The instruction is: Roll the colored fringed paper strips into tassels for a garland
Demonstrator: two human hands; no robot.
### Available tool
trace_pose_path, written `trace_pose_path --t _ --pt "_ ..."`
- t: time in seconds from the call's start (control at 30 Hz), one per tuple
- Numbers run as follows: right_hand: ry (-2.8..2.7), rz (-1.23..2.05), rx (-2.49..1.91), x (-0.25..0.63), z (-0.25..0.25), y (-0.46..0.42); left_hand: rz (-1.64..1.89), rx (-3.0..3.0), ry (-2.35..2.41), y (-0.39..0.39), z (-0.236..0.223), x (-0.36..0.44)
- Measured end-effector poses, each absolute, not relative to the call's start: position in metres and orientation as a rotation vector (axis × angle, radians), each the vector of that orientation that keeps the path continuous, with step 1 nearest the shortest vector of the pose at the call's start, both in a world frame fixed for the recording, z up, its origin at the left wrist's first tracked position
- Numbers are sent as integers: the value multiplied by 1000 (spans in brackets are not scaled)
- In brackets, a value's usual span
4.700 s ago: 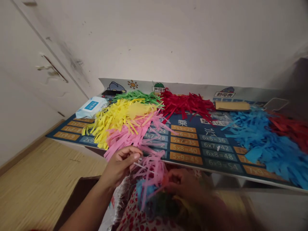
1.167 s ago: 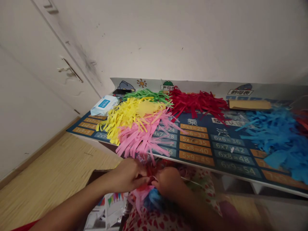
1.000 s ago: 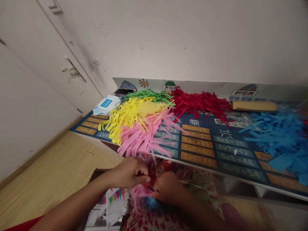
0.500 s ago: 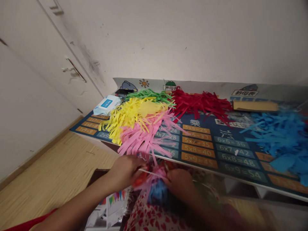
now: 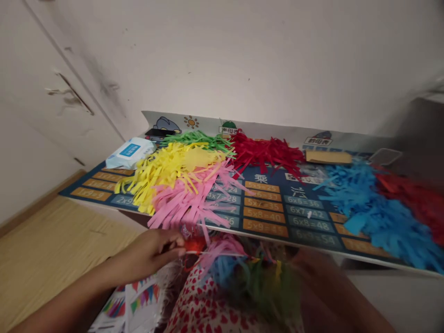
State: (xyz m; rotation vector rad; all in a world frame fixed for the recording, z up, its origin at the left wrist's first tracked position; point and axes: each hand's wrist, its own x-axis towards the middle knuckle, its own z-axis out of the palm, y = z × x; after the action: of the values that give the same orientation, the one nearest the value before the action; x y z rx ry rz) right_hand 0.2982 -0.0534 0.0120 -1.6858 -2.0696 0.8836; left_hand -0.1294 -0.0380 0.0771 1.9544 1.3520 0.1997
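Observation:
My left hand (image 5: 157, 249) pinches the end of a white string (image 5: 222, 254), beside a bunch of orange-red paper strips (image 5: 194, 245). From the string hang pink strips (image 5: 224, 247), blue strips (image 5: 224, 270) and dark green strips (image 5: 267, 286), above a lap in heart-print cloth (image 5: 197, 300). Blurred and dark, my right hand (image 5: 308, 266) is at the far end of this tassel garland; its fingers are too smeared to read.
A times-table mat (image 5: 267, 229) covers the tabletop. On it lie yellow (image 5: 159, 171), pink (image 5: 187, 199), green (image 5: 197, 137), red (image 5: 267, 155) and blue (image 5: 378, 208) fringes, a wipes pack (image 5: 130, 152) and a tan cardboard piece (image 5: 328, 157). Printed packaging (image 5: 138, 296) lies below.
My hands have moved apart, the right one rightward, stretching the string and spreading the pink, blue and green strips. The view has turned right, showing more red strips at the right edge.

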Motion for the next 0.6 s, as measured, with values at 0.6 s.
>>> trace_pose_path --t 0.6 --pt "-1703 802 -1884 363 88 -105 316 1917 785 28 96 2"
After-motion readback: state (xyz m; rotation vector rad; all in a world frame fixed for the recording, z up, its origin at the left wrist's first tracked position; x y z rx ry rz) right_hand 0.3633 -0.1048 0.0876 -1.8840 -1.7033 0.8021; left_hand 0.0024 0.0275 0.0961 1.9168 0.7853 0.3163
